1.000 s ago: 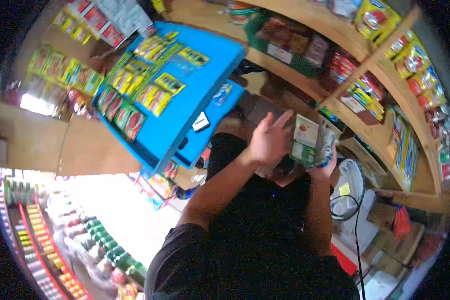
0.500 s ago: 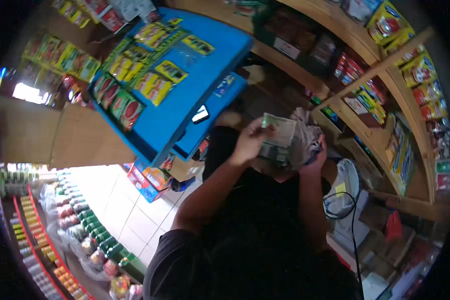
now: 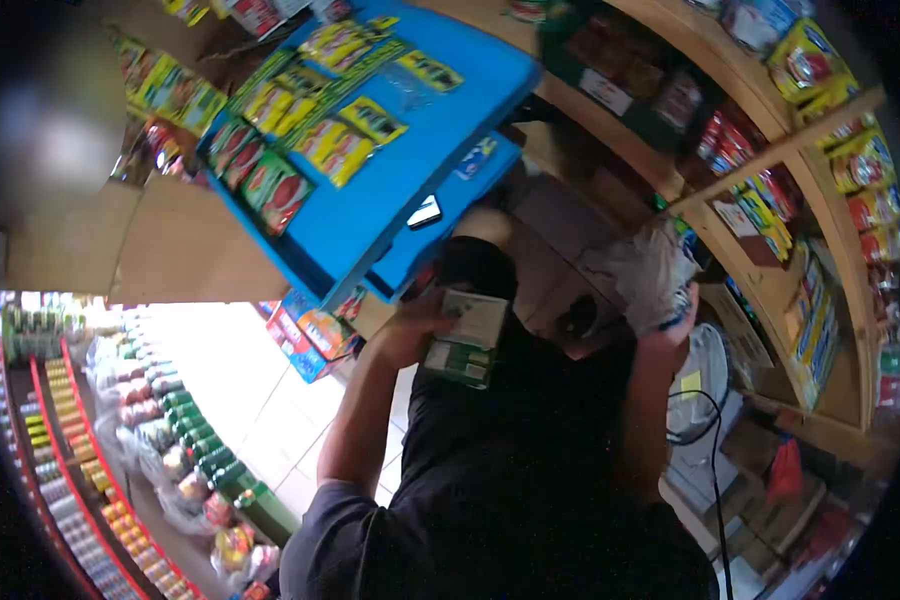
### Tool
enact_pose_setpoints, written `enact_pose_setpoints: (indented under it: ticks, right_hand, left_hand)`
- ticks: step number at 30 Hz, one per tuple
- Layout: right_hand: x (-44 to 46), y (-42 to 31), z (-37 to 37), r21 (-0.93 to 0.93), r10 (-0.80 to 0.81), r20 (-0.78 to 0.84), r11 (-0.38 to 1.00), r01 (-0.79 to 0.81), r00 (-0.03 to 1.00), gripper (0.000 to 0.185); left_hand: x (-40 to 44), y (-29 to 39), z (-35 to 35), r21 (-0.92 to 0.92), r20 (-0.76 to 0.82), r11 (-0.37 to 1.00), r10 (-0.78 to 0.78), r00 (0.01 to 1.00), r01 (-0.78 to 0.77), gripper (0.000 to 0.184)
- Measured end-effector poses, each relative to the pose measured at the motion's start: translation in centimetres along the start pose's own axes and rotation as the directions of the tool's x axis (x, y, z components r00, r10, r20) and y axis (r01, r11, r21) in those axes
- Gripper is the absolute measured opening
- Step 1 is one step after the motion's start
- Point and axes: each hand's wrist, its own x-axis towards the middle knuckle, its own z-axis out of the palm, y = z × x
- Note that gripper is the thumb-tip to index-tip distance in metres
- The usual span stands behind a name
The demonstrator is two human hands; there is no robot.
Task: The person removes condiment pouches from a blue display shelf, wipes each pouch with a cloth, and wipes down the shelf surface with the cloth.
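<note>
My left hand (image 3: 410,328) grips a green and white packet (image 3: 467,335) in front of my dark shirt, beside my knee. Off to the right, my right hand (image 3: 678,328) is closed on a crumpled clear plastic bag (image 3: 652,275), which rises above the fingers. The packet and the bag are well apart. The bag's contents cannot be made out.
A blue table (image 3: 410,130) bears yellow and green sachets, with a phone (image 3: 425,212) on its lower level. Wooden shelves (image 3: 760,150) with packets line the right. Bottles (image 3: 195,440) stand at lower left. A black cable (image 3: 718,480) hangs at lower right.
The packet and the bag, together before, are now apart. My left hand has moved left and down with the packet, and my right hand has moved right with the bag.
</note>
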Motion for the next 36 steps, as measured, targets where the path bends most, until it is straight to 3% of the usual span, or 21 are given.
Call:
enact_pose_setpoints:
  ticks: [3,5,7,8,9,10,12,13,14,17,18,19,20,21,22,24,27,28,31,34,36]
  right_hand:
    - [2.2,-1.6,-5.9,-0.045,0.065,0.275,0.997,-0.055,0.959,0.069]
    - [2.1,-1.9,-5.7,-0.032,0.158,0.370,0.987,-0.158,0.915,0.068]
    - [1.9,-1.7,-5.4,-0.045,0.171,0.408,0.985,-0.168,0.897,0.066]
    - [1.9,-1.5,-5.3,-0.061,0.141,0.401,0.990,-0.128,0.905,0.065]
    - [2.0,-1.3,-5.2,-0.077,0.110,0.396,0.993,-0.086,0.911,0.065]
    - [2.1,-1.1,-4.9,-0.085,0.084,0.338,0.995,-0.059,0.937,0.065]
    - [2.2,-0.8,-4.1,-0.101,0.022,0.220,0.995,0.001,0.975,0.065]
    - [2.0,-0.6,-3.4,-0.102,0.046,0.244,0.995,-0.021,0.969,0.065]
    - [1.6,-0.4,-2.9,-0.101,0.069,0.268,0.994,-0.043,0.961,0.065]
    - [1.3,-0.5,-2.6,-0.073,0.140,0.374,0.990,-0.121,0.917,0.065]
    - [1.2,-0.8,-2.9,-0.061,0.163,0.414,0.987,-0.152,0.896,0.065]
    - [1.3,-1.2,-3.7,-0.064,0.125,0.368,0.992,-0.108,0.921,0.065]
    - [1.6,-1.7,-4.9,-0.070,0.086,0.322,0.995,-0.067,0.943,0.065]
    - [1.8,-1.8,-5.5,-0.078,0.048,0.275,0.997,-0.028,0.960,0.065]
    - [1.6,-1.7,-5.1,-0.075,0.068,0.349,0.996,-0.044,0.935,0.064]
    - [1.1,-1.5,-4.6,-0.064,0.079,0.445,0.996,-0.057,0.892,0.065]
    - [1.0,-1.5,-4.3,-0.082,0.076,0.452,0.996,-0.044,0.889,0.069]
    - [1.1,-1.6,-4.2,-0.095,0.075,0.445,0.995,-0.036,0.892,0.070]
    - [1.6,-1.8,-4.9,-0.002,0.021,0.373,1.000,-0.022,0.927,0.072]
    - [-0.3,-0.9,-3.0,-0.075,0.004,0.406,0.997,0.029,0.914,0.073]
    - [0.5,-2.2,-7.1,-0.012,-0.031,0.326,0.999,0.037,0.945,0.073]
  left_hand:
    - [-3.9,-7.2,-9.7,0.080,-0.155,0.987,0.150,0.976,-0.139,0.049]
    - [-5.2,-7.7,-12.5,-0.247,-0.395,0.950,0.080,0.915,-0.190,0.048]
    - [-5.6,-12.1,-21.0,-0.056,-0.604,0.997,0.012,0.797,-0.057,0.054]
    - [-6.0,-12.5,-22.9,0.165,-0.666,0.982,0.176,0.725,-0.087,0.038]
    - [-5.8,-14.3,-26.9,0.040,-0.715,0.979,0.167,0.678,-0.199,0.023]
    - [-4.5,-17.1,-32.2,0.476,-0.781,0.866,0.334,0.528,0.156,0.015]
    - [-4.2,-12.5,-29.8,0.552,-0.808,0.766,0.395,0.436,0.329,0.031]
    - [-3.9,-10.4,-28.9,0.575,-0.812,0.705,0.432,0.391,0.415,0.040]
    - [-2.5,-11.7,-31.4,0.566,-0.823,0.729,0.471,0.318,0.385,0.047]
    - [0.1,-11.0,-31.9,0.665,-0.689,0.740,0.557,0.463,0.100,0.047]
    - [0.1,-9.5,-32.8,0.822,-0.534,0.567,0.739,0.411,0.049,0.044]
    - [0.0,-7.4,-32.3,0.713,-0.692,0.693,0.669,0.272,0.110,0.041]
    - [-0.8,-4.2,-30.6,0.691,-0.722,0.718,0.678,0.137,0.083,0.040]
    - [-1.7,-0.9,-28.7,0.674,-0.738,0.737,0.675,-0.002,0.048,0.038]
    - [-2.8,2.7,-25.8,0.762,-0.644,0.647,0.753,-0.133,-0.031,0.037]
    - [-4.4,9.2,-20.6,0.783,-0.610,0.575,0.785,-0.109,-0.238,0.034]
    - [-4.2,14.7,-14.5,0.900,-0.330,0.386,0.907,0.260,-0.204,0.029]
    - [-3.7,15.7,-13.7,0.984,-0.137,0.174,0.891,0.432,-0.046,0.027]
    - [-1.5,15.8,-11.8,0.868,0.088,-0.324,0.846,0.526,0.376,0.028]
    - [0.2,16.7,-12.9,0.827,-0.061,-0.290,0.805,0.591,0.481,0.025]
    - [1.7,16.6,-14.8,0.788,-0.172,-0.274,0.762,0.624,0.551,0.020]
